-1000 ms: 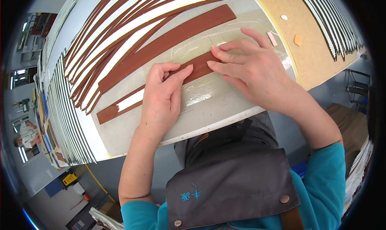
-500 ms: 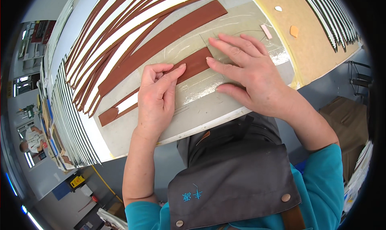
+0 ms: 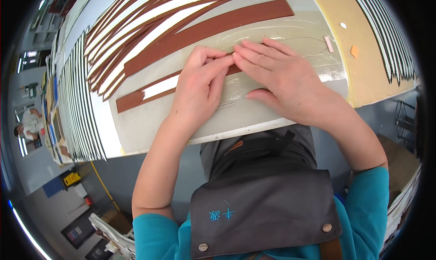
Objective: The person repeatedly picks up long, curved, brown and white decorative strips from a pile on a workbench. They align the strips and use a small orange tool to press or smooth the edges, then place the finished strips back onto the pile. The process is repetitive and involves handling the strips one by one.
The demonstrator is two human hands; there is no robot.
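Note:
A reddish-brown leather-like strip (image 3: 130,102) with a white inner stretch lies slanting across the table mat, its middle and right end mostly under my hands. My left hand (image 3: 196,88) has thumb and fingers pinched at the strip's edge, near its right end. Pressed flat there, fingers stretched together and thumb apart, is my right hand (image 3: 285,77); its fingertips meet those of my left. Just beyond both hands, a wider plain brown strip (image 3: 209,35) lies flat. What the left fingertips hold is partly hidden.
Many brown-and-white strips (image 3: 150,30) overlap at the back left. Black-and-white strips hang at the left (image 3: 79,105) and lie far right (image 3: 386,37). Small pink (image 3: 329,44), orange (image 3: 354,51) and white (image 3: 343,25) pieces sit on the right. Another person (image 3: 31,123) is far left.
My left hand has moved right along the strip, up to my right hand. The right fingers have come closer together and now cover the strip's right end. The view has shifted slightly.

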